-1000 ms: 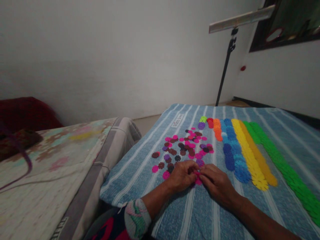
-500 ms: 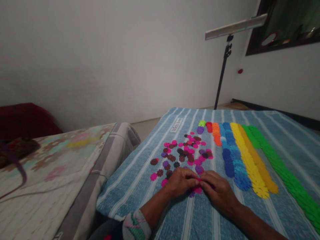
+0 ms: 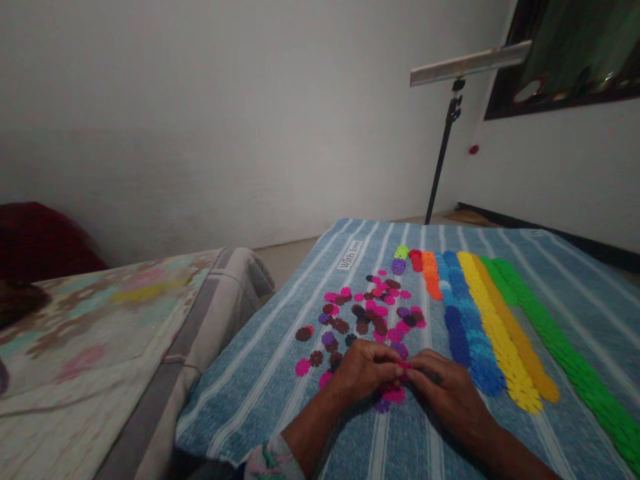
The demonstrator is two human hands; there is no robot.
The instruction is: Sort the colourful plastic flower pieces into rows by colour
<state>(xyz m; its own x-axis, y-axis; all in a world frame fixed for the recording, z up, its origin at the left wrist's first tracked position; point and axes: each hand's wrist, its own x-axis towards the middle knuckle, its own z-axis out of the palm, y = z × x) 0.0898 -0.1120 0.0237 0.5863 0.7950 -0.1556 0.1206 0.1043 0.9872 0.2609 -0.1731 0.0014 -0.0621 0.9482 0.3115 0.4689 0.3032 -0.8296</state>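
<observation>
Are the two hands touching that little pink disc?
Touching. Head view: left hand and right hand pinch the small pink plastic disc between them, no gap showing.

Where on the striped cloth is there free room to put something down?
Free: the cloth left of the loose discs; right of the green row. Crowded: around the left hand and right hand pinching a pink disc.

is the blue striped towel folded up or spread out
Spread out. The blue striped towel lies flat, with rows of coloured discs and loose pink and brown discs lying across it.
</observation>
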